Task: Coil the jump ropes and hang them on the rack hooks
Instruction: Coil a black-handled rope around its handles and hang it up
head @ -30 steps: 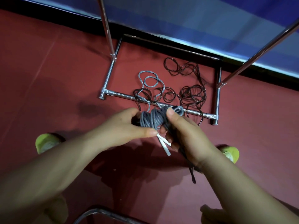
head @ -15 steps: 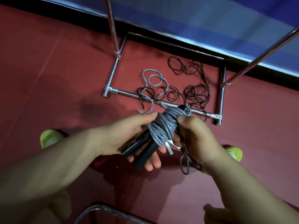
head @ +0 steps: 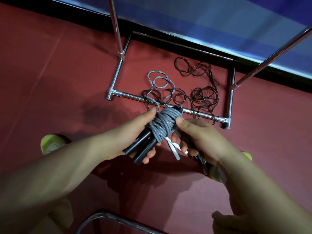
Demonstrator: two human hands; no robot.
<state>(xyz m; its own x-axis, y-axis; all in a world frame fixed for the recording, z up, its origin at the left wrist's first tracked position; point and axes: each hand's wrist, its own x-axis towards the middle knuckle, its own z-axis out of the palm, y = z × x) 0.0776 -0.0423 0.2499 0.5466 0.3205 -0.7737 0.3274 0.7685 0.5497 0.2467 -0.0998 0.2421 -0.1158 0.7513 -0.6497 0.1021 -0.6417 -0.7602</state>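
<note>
Red floor: matte surface with darker patches near centre. Blue wall panel: runs along the top edge, with a black base strip where it meets the floor. Two yellow-green shoes: one at left, one partly hidden at right, both on the floor.

Your left hand now cradles two black cylindrical handles, exposed since a second ago, as your right hand winds grey cord higher.
</note>
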